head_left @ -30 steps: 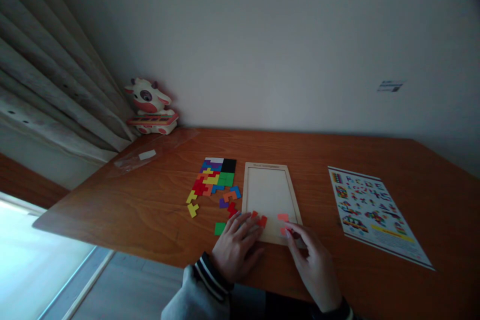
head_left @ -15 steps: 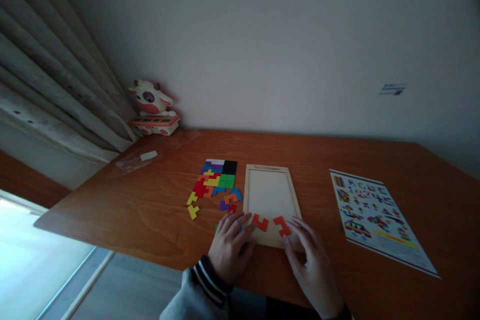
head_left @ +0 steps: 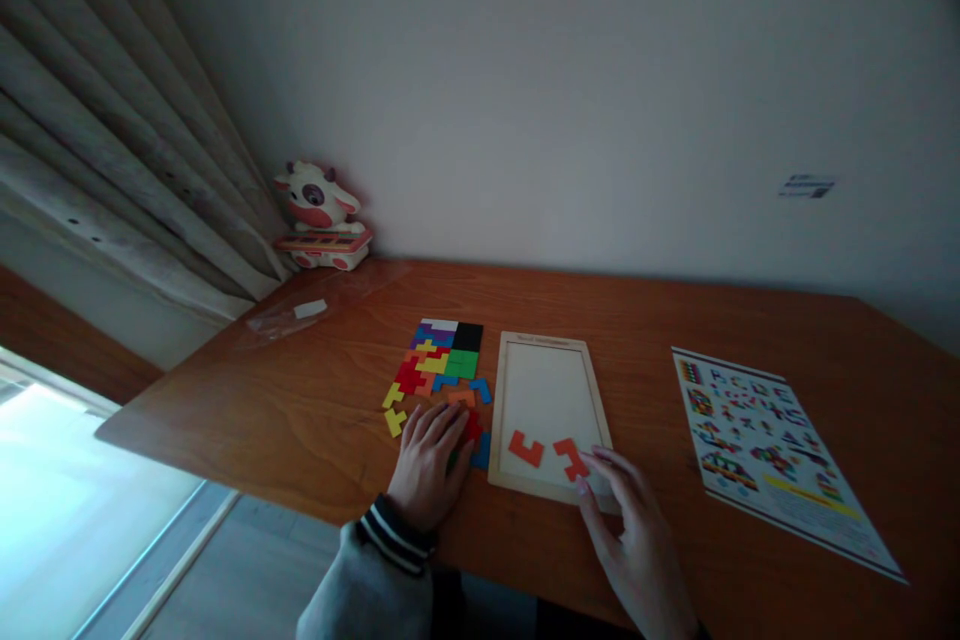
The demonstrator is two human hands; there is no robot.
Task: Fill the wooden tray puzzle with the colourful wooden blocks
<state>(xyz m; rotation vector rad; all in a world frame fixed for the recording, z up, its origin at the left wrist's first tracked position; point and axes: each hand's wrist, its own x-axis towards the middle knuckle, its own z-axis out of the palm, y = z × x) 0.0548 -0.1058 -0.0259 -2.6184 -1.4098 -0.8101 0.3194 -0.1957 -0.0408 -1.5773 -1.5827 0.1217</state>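
A pale wooden tray [head_left: 598,390] lies on the table with two orange-red pieces on its lower part. The left one is a U-shaped piece [head_left: 526,449]. My right hand [head_left: 637,530] pinches the edge of the other, an angular orange-red piece [head_left: 571,458], between thumb and fingers. Left of the tray, my left hand [head_left: 429,468] rests palm down with its fingers spread over loose coloured pieces, partly hiding a red piece [head_left: 472,426]. A blue piece [head_left: 481,450] shows beside its thumb. Beyond that hand is a cluster of flat pieces, among them green [head_left: 462,364] and black [head_left: 469,337].
On the wooden table [head_left: 637,310], a printed sheet of colourful figures [head_left: 780,450] lies at the right. A cow-shaped toy keyboard [head_left: 326,220] stands at the back left, near clear plastic wrapping [head_left: 277,322]. A curtain [head_left: 112,140] hangs at the left.
My left hand has moved left, away from the U-shaped piece and tray edge, onto the loose pieces. My right hand stays at the angular piece. The view has shifted slightly.
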